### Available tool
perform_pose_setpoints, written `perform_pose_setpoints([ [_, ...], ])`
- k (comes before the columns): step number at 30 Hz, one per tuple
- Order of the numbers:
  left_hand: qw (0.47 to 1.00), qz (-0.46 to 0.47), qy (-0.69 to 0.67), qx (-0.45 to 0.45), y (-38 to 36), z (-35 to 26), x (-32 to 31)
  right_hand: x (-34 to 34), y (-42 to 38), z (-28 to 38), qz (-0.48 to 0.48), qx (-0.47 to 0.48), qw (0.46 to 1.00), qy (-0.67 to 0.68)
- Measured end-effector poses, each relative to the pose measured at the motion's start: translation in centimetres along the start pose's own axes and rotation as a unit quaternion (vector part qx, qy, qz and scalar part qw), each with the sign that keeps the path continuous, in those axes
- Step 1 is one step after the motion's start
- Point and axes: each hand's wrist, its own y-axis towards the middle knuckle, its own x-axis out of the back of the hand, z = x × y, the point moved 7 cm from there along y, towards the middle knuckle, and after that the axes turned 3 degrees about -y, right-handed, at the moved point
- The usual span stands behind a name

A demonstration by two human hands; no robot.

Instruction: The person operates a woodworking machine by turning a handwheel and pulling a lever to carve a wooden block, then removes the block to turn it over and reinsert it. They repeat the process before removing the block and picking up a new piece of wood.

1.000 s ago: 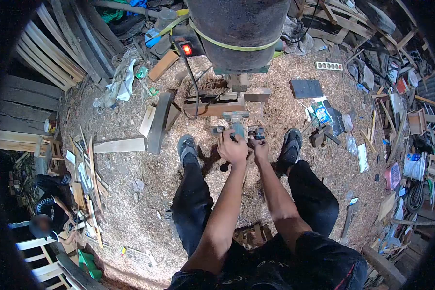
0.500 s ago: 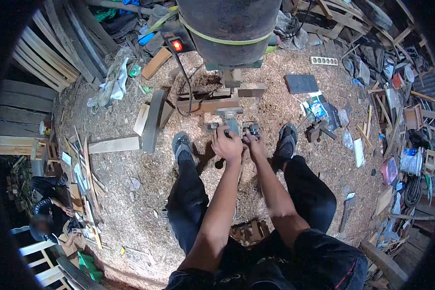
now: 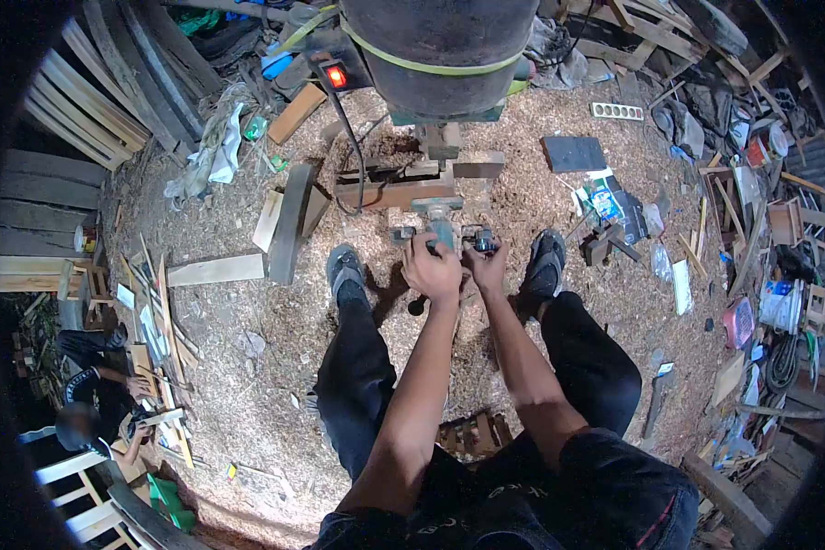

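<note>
Both hands work close together at the near end of a green metal machine slide (image 3: 438, 220), low between my feet. My left hand (image 3: 433, 273) is closed over the end of the slide, its fingers curled; what lies under them is hidden. Beside it, my right hand (image 3: 486, 268) is closed at a dark metal fitting (image 3: 477, 238) on the slide's right side; its exact grip is hidden. A black ball knob (image 3: 417, 307) shows just below my left hand. Beyond the slide, a reddish-brown wooden block (image 3: 394, 195) lies under the machine's large dark drum (image 3: 437, 55), which has a yellow strap.
A red-lit switch (image 3: 336, 76) with a black cable hangs left of the drum. Boards (image 3: 218, 274) lie on the shaving-covered floor at left, a dark slab (image 3: 573, 154) and a power strip (image 3: 617, 111) at right. A co-worker (image 3: 96, 403) sits at far left among wood pieces.
My hands stay at the slide with barely any shift. At far left the co-worker's hands have moved, and a light wood piece there now lies at a different angle.
</note>
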Motion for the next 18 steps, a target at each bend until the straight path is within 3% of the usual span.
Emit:
perform_pose_setpoints([
  [1, 1.0, 0.0, -0.006, 0.004, 0.1, -0.1, -0.1, -0.5, 0.2, -0.2, 0.019, -0.002, 0.998, 0.053],
  [2, 1.0, 0.001, -0.009, 0.008, 0.0, 0.0, 0.1, -1.7, 0.3, -0.8, 0.131, -0.11, 0.949, 0.263],
  [3, 1.0, 0.003, -0.011, 0.012, 0.1, 0.0, 0.1, -1.4, -0.8, -2.0, 0.122, -0.227, 0.886, 0.385],
  [5, 1.0, -0.005, -0.002, 0.0, 0.1, -0.1, 0.2, -1.4, 0.5, -3.8, 0.112, -0.221, 0.911, 0.33],
  [8, 1.0, -0.007, -0.007, -0.004, 0.1, -0.1, 0.1, -0.3, 3.5, -9.7, 0.062, -0.127, 0.989, 0.052],
  [9, 1.0, -0.006, -0.006, -0.004, 0.2, 0.1, 0.0, 0.5, 2.7, -6.5, 0.0, -0.031, 0.998, -0.055],
  [11, 1.0, -0.001, -0.008, -0.001, -0.3, 0.2, -0.2, 1.0, -1.6, 3.9, -0.125, 0.161, 0.943, -0.263],
  [12, 1.0, 0.0, -0.01, 0.001, -0.3, 0.2, -0.3, 1.0, -1.8, 4.4, -0.129, 0.14, 0.946, -0.264],
  [15, 1.0, -0.001, 0.001, 0.004, -0.1, 0.3, -0.2, 0.4, 0.4, 0.0, 0.015, 0.068, 0.996, -0.047],
  [16, 1.0, 0.0, -0.002, 0.003, 0.0, 0.1, -0.1, -0.4, 1.8, -6.5, 0.099, -0.142, 0.971, 0.166],
  [18, 1.0, 0.01, -0.006, 0.006, 0.1, 0.2, -0.3, -0.8, 0.2, -3.9, 0.105, -0.199, 0.928, 0.296],
])
